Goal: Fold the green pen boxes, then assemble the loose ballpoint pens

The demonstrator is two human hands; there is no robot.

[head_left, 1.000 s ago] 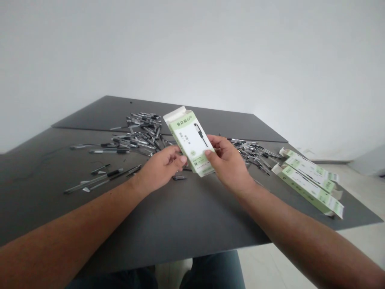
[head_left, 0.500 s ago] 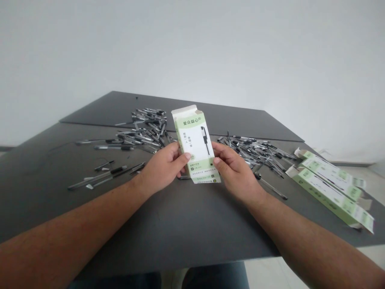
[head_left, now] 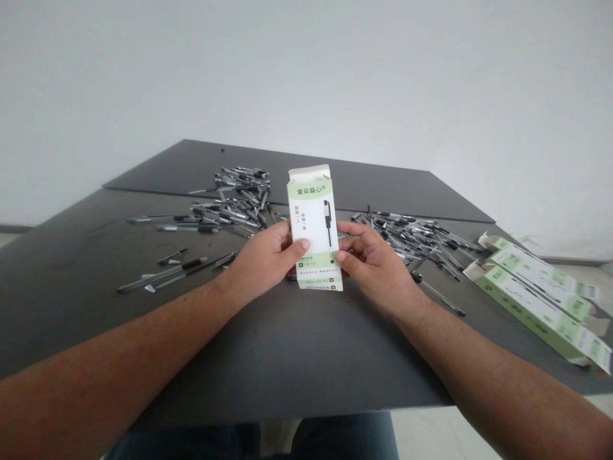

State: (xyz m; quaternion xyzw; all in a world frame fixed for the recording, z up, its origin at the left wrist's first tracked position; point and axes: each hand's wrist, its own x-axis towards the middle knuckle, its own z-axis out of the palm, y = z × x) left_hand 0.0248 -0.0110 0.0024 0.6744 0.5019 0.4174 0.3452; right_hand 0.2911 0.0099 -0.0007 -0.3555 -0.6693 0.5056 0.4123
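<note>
A white and green pen box, printed with a black pen, stands nearly upright between my hands above the table. My left hand grips its left side, thumb on the front and fingers behind. On its lower right edge rests the thumb of my right hand, whose other fingers are bent beside and behind the box. The top flap is raised. Whether anything is inside the box is hidden. Behind my left hand lies a heap of black and clear pens.
Another pile of pens spreads behind my right hand. Several loose pens lie left of my left wrist. Two more pen boxes with flaps out lie at the right edge of the grey table. A pale wall stands behind.
The pen box has turned from a leftward tilt to nearly upright. Both hands stay on it. The whole view has shifted slightly.
</note>
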